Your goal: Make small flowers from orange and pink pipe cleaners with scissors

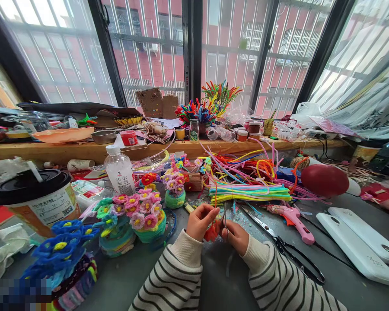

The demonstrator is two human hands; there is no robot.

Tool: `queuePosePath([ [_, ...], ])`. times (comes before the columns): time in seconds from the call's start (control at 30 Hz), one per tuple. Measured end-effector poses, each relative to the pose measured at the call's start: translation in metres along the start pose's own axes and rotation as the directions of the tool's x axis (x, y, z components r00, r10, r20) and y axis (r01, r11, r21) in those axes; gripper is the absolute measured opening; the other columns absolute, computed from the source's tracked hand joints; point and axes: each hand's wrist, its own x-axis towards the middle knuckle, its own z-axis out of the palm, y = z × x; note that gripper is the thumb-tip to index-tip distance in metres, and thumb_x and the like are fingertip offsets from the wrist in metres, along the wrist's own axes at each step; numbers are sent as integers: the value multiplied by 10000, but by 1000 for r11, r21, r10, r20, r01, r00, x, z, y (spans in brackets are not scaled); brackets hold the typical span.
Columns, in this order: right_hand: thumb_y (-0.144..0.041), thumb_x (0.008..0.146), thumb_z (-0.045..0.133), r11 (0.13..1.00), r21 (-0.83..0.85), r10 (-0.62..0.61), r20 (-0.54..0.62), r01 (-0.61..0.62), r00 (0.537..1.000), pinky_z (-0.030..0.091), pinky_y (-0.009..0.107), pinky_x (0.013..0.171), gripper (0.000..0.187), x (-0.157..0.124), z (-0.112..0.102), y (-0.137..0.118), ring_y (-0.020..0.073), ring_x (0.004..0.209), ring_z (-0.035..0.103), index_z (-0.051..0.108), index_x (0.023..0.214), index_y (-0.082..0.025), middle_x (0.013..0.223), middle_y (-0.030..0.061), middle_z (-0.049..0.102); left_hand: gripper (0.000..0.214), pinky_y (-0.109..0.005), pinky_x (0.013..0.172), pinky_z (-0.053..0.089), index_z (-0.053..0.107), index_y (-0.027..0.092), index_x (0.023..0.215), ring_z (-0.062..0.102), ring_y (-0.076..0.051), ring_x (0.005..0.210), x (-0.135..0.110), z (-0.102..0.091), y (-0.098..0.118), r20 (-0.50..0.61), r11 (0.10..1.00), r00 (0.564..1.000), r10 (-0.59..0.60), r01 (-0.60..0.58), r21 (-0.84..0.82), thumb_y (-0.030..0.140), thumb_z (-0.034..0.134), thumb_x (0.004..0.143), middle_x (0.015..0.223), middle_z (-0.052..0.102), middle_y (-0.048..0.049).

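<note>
The orange-red fuzzy piece [211,233] is pinched in the left hand [199,221], above the grey table [220,291]; small scissors [224,216] are gripped in the right hand [238,237], blades pointed upward; the pipe-cleaner bundle [249,193] is positioned beyond both hands

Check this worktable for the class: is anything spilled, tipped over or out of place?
A white cup lies on its side beyond the drink cup, as if knocked over. Pale specks dot the table near the black-handled scissors, like spilled glitter or scraps.
</note>
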Motion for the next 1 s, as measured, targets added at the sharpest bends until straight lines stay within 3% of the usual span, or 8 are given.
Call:
queuePosePath([
  [0.23,-599,679,218,985,-166,-37,41,43,998,299,217,459,507,-1,-2,-1,93,480,342,429,585,-148,510,-14,373,230,-165,447,275,457,121,516,343,-31,435,0,0,1,38,999,999,-36,37,-36,305,593,535,443,403,67],
  [0.53,-596,686,199,976,-216,-16,59,29,998,319,205,456,559,-3,-1,2,94,480,384,498,596,-133,505,-1,431,242,-168,450,282,454,121,510,353,-33,429,0,0,0,61,997,996,-58,61,-41,319,589,538,432,419,66],
  [1.0,-552,712,225,969,-245,-23,37,31,999,292,201,425,498,-1,-2,-1,88,444,393,454,537,-146,471,-9,430,227,-168,439,290,449,124,514,363,-32,410,-1,0,0,94,997,993,-69,72,-26,310,570,564,422,421,66],
])
